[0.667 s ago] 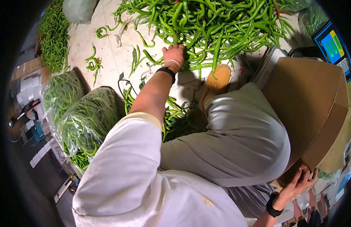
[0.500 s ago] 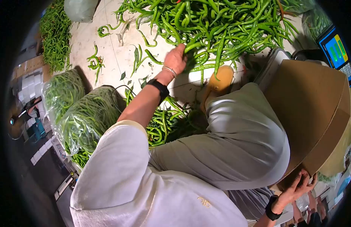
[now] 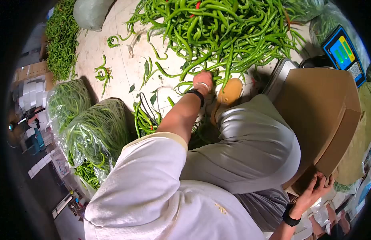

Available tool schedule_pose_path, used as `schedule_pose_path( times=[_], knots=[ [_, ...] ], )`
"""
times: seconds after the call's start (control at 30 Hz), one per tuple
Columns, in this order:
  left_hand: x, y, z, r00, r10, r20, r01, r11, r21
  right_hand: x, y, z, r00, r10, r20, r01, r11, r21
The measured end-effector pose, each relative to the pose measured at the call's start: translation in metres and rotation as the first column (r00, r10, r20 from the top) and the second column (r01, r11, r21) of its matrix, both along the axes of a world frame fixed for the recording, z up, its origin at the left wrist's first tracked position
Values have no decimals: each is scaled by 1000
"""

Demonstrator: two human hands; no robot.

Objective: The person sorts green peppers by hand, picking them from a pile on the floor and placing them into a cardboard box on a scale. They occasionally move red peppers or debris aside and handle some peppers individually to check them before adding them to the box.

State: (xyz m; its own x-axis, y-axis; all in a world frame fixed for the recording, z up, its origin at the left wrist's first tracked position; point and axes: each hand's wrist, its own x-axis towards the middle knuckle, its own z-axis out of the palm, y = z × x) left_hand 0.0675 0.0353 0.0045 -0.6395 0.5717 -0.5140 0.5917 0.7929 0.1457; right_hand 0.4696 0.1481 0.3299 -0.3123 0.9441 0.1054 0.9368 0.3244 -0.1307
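My left hand is low at the near edge of a large heap of long green chili peppers. Its fingers are curled downward, partly hidden, and closed around some peppers there. A bracelet and a black band are on that wrist. At the lower right, my right hand grips the near edge of an open cardboard box, fingers bent over the rim. The box leans beside my bent knee.
Filled clear bags of peppers stand at the left, with more loose peppers nearby. My tan shoe is close to the heap. A scale display stands beyond the box. Another person's feet show at the lower right.
My left hand has moved toward me and to the right, from the heap's side to its near edge. My right hand still holds the box. The view has shifted slightly.
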Motion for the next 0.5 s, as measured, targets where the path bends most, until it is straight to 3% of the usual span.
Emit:
schedule_pose_path(
  times=[0.03,0.07,0.1,0.17,0.23,0.3,0.37,0.4,0.5],
  knots=[
    [-5,-3,9,997,51,51,-54,997,59,-3,-1,6,993,23,115,-25,1000,17],
    [-13,-6,15,998,45,36,-51,982,181,-7,-2,9,996,43,77,-45,999,15],
    [-29,-8,22,999,39,25,-43,980,193,-3,-2,7,997,37,66,-39,999,27],
    [-66,-19,49,908,-30,417,-219,816,535,8,-1,-5,993,23,-114,-19,999,34],
    [-93,-36,111,865,-2,502,-390,627,674,3,-8,4,997,23,-71,-21,999,35],
    [-91,-57,202,668,-55,742,-654,433,620,6,-5,1,997,69,-15,-67,991,119],
    [-100,-81,234,697,-41,716,-656,366,660,18,0,-13,992,102,-71,-87,978,191],
    [-103,-95,241,723,-20,691,-642,350,682,22,0,-18,973,88,-211,-64,991,118],
    [-102,-133,244,722,9,692,-651,348,674,18,-6,-5,992,77,-99,-63,989,135]
  ],
)
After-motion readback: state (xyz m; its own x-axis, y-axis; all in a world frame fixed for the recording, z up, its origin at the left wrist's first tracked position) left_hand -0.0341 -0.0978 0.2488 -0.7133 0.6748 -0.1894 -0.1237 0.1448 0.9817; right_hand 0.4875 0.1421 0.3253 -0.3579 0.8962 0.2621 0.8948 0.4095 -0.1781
